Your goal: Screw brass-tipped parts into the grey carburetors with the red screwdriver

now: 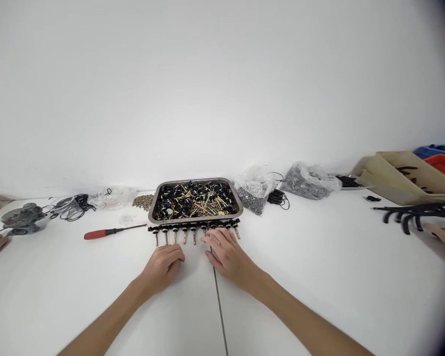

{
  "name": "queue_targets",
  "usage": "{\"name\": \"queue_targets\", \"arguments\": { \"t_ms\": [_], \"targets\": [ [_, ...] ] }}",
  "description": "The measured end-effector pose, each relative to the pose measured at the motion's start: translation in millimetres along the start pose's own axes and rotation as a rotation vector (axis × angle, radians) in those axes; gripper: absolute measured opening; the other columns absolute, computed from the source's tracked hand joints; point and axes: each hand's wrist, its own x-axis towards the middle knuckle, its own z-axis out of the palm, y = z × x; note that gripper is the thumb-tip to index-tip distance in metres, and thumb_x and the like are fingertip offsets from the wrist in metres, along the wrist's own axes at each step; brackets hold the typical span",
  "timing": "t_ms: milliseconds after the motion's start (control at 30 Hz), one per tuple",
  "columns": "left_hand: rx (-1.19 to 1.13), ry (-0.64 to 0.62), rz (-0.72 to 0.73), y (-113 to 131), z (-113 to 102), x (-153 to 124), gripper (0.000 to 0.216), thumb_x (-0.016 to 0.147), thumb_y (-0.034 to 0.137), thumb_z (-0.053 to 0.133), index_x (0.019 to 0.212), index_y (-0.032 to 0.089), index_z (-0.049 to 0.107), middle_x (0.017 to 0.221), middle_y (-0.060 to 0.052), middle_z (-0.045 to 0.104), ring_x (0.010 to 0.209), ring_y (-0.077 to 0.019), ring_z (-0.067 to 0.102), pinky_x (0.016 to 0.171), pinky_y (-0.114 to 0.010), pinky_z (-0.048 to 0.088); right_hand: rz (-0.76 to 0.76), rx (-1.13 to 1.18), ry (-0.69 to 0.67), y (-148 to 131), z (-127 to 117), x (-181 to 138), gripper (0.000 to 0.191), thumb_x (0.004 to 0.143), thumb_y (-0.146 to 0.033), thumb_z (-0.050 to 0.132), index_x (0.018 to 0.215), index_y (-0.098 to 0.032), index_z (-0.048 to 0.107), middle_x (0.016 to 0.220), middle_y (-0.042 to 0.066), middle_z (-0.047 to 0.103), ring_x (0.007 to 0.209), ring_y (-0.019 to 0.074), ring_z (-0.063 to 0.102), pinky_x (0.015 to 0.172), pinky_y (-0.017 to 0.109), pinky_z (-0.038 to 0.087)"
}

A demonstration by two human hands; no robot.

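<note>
A row of small black fittings with brass-coloured stems (185, 235) lies along the near side of a metal tray (151, 213). The tray is heaped with similar black and brass parts (193, 200). My right hand (228, 254) reaches over the right half of the row, fingers apart and fingertips at the fittings, hiding several stems. My left hand (163, 264) rests on the table just below the left half, its fingers curled inward; whatever they may hold is hidden. A screwdriver (96, 234) with a red handle lies to the left, its tip toward the row.
Brass bits (143, 201) are piled left of the tray, near black rings (74, 205) and a grey metal body (23, 218). Bags of grey parts (307, 182) stand right, before a beige bin (389, 180). Other people's hands show at the left edge and by black curved pieces (417, 213).
</note>
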Motion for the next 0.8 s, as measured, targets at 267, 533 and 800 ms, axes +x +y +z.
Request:
{"name": "queue_targets", "arguments": {
  "t_ms": [267,533,800],
  "targets": [
    [0.143,-0.06,-0.016,7.8,1.9,3.6,0.029,0.075,-0.001,0.031,0.064,0.018,0.05,0.059,-0.001,0.05,0.053,-0.0118,0.044,0.054,-0.023,0.035,-0.06,0.122,0.076,-9.9,-1.8,-1.0,0.015,0.093,-0.015,0.045,0.101,-0.019,0.057,0.105,0.009,0.059,0.105,0.0241,0.049,0.094,0.043,0.042],
    [0.196,0.158,-0.459,4.2,-5.6,-3.0,0.019,0.07,0.011,0.036,0.059,0.018,0.051,0.057,-0.003,0.054,0.055,-0.0139,0.047,0.058,-0.026,0.037,-0.056,0.264,0.128,-20.1,-12.4,-2.5,0.015,0.093,-0.011,0.044,0.093,-0.02,0.056,0.096,0.006,0.06,0.096,0.0213,0.05,0.088,0.04,0.043],
    [-0.07,-0.217,-0.971,-29.1,-82.7,9.6,0.032,0.077,0.034,0.044,0.049,0.018,0.043,0.042,-0.001,0.047,0.037,-0.013,0.042,0.046,-0.027,0.034,-0.026,0.327,0.156,-10.2,-8.8,-0.7,0.018,0.095,-0.012,0.04,0.09,-0.02,0.055,0.092,0.005,0.06,0.094,0.0209,0.052,0.089,0.041,0.043]
  ]
}}
